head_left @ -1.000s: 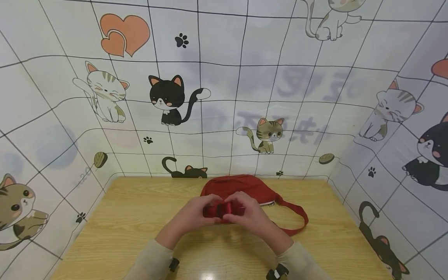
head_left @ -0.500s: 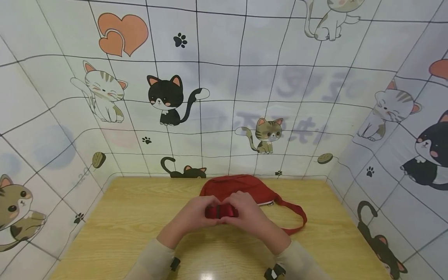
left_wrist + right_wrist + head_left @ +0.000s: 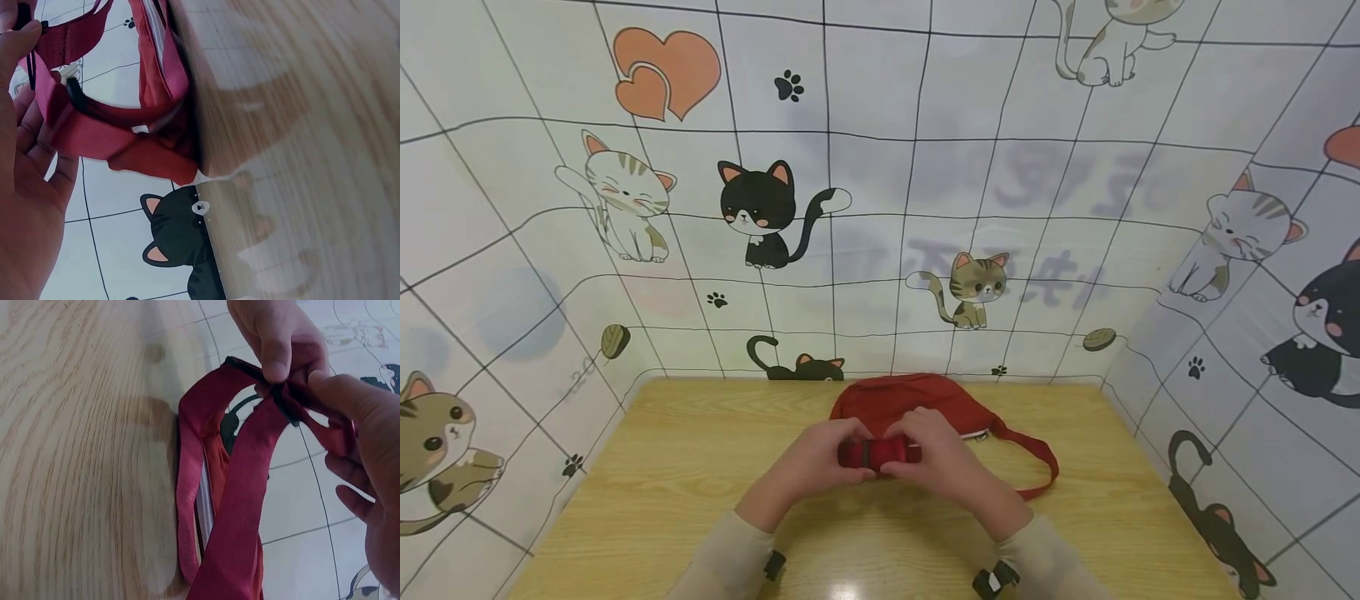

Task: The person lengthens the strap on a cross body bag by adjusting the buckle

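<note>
A red waist bag (image 3: pixel 906 398) lies on the table, its strap drawn up toward the person. In the head view my left hand (image 3: pixel 815 457) and right hand (image 3: pixel 938 457) hold that red strap (image 3: pixel 855 455) between them, just in front of the bag. Dark strap sliders show in the right wrist view; one slider (image 3: pixel 286 407) sits by the left thumb. There the right hand (image 3: pixel 375 444) pinches a short fold of strap beside it. In the left wrist view the left thumb presses near a black slider, and another dark slider (image 3: pixel 76 95) crosses a strap loop.
A loose strap loop (image 3: pixel 1047 467) trails right from the bag over the wooden table (image 3: pixel 700 467). Cat-printed white sheeting (image 3: pixel 865 183) walls the table at the back and both sides. The bag lies near the back edge.
My right hand came in toward the left, then drew back slightly right. The strap stretch between the hands shifted with it. The left hand and the bag stayed almost in place.
</note>
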The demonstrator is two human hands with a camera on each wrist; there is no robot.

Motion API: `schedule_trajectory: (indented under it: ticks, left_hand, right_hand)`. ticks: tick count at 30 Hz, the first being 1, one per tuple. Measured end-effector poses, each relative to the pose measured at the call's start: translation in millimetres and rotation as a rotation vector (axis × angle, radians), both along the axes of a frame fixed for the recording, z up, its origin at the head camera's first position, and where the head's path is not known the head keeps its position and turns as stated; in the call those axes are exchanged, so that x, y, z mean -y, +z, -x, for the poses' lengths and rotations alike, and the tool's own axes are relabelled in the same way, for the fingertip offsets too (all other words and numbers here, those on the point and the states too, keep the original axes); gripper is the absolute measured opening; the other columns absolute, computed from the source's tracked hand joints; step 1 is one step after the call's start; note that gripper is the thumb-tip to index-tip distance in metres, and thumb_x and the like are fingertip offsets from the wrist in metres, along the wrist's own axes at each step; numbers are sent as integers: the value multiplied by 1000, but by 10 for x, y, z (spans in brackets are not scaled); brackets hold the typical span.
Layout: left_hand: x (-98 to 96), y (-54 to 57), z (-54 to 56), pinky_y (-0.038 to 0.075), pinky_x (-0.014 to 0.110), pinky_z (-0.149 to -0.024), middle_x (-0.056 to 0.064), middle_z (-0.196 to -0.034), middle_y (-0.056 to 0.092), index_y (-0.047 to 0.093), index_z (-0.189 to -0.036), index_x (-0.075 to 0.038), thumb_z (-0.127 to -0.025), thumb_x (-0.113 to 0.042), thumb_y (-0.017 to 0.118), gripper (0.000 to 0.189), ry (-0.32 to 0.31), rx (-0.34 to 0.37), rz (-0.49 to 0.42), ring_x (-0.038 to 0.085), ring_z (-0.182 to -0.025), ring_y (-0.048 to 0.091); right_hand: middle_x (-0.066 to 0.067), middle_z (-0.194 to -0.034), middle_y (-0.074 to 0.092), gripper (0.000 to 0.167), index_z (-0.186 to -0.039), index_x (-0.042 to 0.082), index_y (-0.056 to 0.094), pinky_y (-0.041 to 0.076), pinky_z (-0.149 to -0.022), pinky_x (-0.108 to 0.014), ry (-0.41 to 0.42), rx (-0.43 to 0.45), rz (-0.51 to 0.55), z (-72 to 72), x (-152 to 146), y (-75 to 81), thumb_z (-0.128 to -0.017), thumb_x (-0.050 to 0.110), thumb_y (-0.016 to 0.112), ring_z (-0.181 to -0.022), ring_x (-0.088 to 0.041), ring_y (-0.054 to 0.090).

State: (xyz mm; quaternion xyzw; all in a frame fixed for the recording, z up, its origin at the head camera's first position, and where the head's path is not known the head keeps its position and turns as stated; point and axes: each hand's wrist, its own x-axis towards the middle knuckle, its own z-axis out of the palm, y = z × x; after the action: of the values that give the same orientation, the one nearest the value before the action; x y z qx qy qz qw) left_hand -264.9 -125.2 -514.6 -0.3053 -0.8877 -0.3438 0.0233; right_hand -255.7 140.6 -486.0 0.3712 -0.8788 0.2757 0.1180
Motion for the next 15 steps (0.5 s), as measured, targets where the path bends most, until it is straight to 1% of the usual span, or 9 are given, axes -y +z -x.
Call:
schedule_trajectory:
  ticks: [3, 5, 7, 9, 10, 14, 15]
  left_hand:
    - [16, 1, -3, 56, 31, -80, -18, -100, 70, 69, -116, -30, -87, -33, 98, 41, 7, 10, -2, 6, -90, 64]
    - [24, 0, -1, 55, 31, -80, -19, -100, 70, 69, -116, -30, -87, -33, 98, 42, 10, 12, 4, 6, -90, 64]
    - [27, 4, 0, 55, 31, -80, -19, -100, 70, 69, -117, -30, -87, -34, 98, 41, 11, 14, 8, 6, -90, 63]
    - [24, 8, 1, 56, 31, -79, -19, -100, 70, 69, -116, -29, -87, -34, 98, 41, 7, 16, 10, 6, -90, 63]
    - [21, 9, 2, 56, 30, -79, -19, -100, 70, 69, -116, -30, -87, -34, 98, 41, 5, 15, 13, 6, -89, 63]
    - [0, 8, 6, 56, 30, -79, -19, -100, 70, 68, -115, -30, -87, -34, 98, 41, -8, 2, 19, 6, -89, 63]
    - [-6, 7, 6, 56, 30, -79, -19, -100, 70, 68, -115, -30, -87, -34, 98, 41, -10, -3, 20, 6, -89, 63]
  right_hand:
    - [14, -106, 67, 35, -118, 22, 74, 58, -92, -35, 31, 83, 117, 13, -86, -31, -90, 24, 96, -102, -9, 60]
    - [12, -110, 67, 34, -119, 20, 73, 61, -93, -34, 51, 144, 162, 16, -125, -46, -92, 22, 94, -105, -10, 63]
    - [9, -114, 67, 36, -121, 18, 72, 62, -94, -35, 61, 185, 179, 16, -139, -47, -92, 21, 94, -108, -12, 64]
    - [9, -117, 68, 39, -123, 18, 72, 60, -95, -35, 50, 176, 145, 20, -122, -41, -92, 26, 94, -109, -12, 63]
    - [10, -117, 69, 41, -124, 19, 72, 58, -96, -36, 39, 158, 110, 21, -103, -33, -92, 30, 95, -109, -12, 62]
    - [13, -115, 72, 46, -126, 23, 74, 50, -97, -43, -11, 57, -73, 13, 16, 9, -90, 43, 94, -107, -10, 58]
    - [13, -114, 73, 46, -125, 23, 75, 50, -98, -44, -20, 40, -111, 7, 46, 19, -89, 44, 95, -107, -10, 57]
